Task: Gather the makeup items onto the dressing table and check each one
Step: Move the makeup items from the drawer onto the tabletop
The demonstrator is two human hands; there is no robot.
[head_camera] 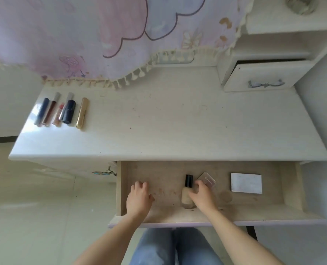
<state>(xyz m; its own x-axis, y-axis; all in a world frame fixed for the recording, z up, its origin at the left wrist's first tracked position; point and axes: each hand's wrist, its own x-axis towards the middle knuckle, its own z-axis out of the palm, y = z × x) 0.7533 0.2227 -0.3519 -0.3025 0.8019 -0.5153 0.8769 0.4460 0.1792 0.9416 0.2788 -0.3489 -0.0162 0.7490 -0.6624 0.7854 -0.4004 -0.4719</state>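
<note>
Right hand (201, 196) seemingly gripped a beige, black-capped bottle (186, 197) lying in the drawer (290, 185); left hand (139, 197) rested loosely curled, empty.

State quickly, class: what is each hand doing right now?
Left hand: open, fingers loosely curled on the drawer floor, holding nothing.
Right hand: closed round the foundation bottle in the drawer.

The foundation bottle (185, 198) in my right hand (203, 197) looked like smooth clear glass, its black cap (189, 180) glossy. The drawer floor (164, 175) was matt, stained board; the tabletop (178, 131) pale wood-grain, glossy at left. The gold tube (82, 113) shone like metal.
</note>
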